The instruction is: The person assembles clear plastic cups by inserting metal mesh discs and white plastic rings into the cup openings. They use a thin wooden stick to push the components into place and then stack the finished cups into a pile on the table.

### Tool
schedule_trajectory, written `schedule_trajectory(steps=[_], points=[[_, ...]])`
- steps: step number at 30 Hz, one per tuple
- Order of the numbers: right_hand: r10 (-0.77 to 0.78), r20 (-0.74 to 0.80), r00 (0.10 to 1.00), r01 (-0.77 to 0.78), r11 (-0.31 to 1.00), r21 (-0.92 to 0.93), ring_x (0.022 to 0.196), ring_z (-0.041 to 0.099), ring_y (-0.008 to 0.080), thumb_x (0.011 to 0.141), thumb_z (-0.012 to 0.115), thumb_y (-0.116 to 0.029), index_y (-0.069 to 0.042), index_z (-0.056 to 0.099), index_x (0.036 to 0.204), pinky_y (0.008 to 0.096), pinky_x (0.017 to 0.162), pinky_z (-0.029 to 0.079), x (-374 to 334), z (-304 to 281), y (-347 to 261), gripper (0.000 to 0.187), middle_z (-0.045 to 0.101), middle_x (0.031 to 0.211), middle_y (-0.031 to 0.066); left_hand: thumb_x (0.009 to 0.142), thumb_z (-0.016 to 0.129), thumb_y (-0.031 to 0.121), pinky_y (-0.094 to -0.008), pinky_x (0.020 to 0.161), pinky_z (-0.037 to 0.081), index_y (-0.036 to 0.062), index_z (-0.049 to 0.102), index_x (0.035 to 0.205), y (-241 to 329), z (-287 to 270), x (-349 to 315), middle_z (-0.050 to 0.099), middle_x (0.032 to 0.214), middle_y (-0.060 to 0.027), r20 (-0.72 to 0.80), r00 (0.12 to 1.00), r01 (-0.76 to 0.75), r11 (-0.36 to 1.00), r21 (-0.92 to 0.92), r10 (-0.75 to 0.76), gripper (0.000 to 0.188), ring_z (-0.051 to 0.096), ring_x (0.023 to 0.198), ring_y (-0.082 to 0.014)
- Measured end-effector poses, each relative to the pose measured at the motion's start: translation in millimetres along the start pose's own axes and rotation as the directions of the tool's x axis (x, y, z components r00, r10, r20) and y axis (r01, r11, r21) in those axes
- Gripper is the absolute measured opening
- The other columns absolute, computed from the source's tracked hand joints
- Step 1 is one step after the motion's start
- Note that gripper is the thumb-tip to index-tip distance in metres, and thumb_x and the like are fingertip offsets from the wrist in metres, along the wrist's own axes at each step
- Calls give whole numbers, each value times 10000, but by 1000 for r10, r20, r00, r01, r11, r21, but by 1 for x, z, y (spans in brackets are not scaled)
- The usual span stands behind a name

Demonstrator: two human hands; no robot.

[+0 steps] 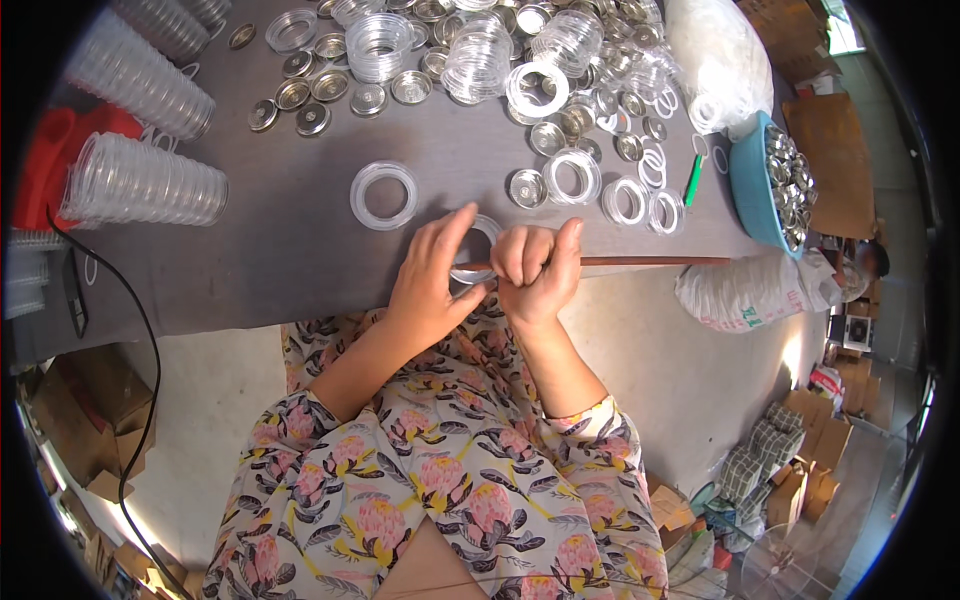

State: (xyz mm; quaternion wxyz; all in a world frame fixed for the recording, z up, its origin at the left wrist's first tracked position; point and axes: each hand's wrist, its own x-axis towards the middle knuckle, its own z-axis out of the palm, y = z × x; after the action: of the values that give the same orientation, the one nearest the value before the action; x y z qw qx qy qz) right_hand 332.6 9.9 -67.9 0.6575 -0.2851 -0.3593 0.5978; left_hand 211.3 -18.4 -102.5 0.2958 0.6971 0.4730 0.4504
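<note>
- Standing out far to the left of our grip, a red container [72,135] sits behind stacked clear cups [150,182], which lie on their side.
- Also to the left, nearer us than the cups, a black cable [153,345] curves down past the edge of the grey bench [270,245].
- Just beyond our left grip, we see a lone clear lid ring [372,210] lying flat.
- Our left grip [425,278] is curved fairly wide, fingers on the far side and thumb on the near side of a clear ring [489,229]; we cannot tell how firmly it presses.
- That ring lies between our two hands, close to the bench's near edge.
- Our right grip [537,272] is closed in a fist, thumb up, around a thin brown stick [645,261], whose left end reaches across the ring and whose other end points right.
- Beyond our right grip lie more clear rings [598,180] and scattered metal lids [527,188].
- Farther right, we have a green-handled tool [693,182], then a blue basin [752,205] heaped with metal lids.
</note>
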Motion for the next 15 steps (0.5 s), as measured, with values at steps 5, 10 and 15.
schedule_trajectory(steps=[5,10,15], points=[[-109,48,993,111,993,-43,385,243,138,979,209,-433,-130,254,431,277,415,242,10,4,14,628,299,391,15,580,741,92,-417,921,393,38,295,1350,-1,3,6,446,1223,-184,-105,994,-13,1000,15,14,891,432,1135,-348],[-129,175,976,175,944,-280,377,272,134,990,299,-305,-101,303,464,281,410,238,26,9,-9,565,299,408,1,601,751,106,-419,959,346,28,288,1341,0,0,6,472,1226,-170,-20,998,63,998,-3,-63,877,438,1130,-339],[150,46,988,-135,963,-232,368,247,124,985,312,-332,-123,287,457,277,390,214,18,2,-28,568,276,406,-4,612,752,111,-419,957,348,28,292,1335,-1,5,5,481,1215,-166,-45,996,78,995,-64,-80,861,441,1123,-341]])
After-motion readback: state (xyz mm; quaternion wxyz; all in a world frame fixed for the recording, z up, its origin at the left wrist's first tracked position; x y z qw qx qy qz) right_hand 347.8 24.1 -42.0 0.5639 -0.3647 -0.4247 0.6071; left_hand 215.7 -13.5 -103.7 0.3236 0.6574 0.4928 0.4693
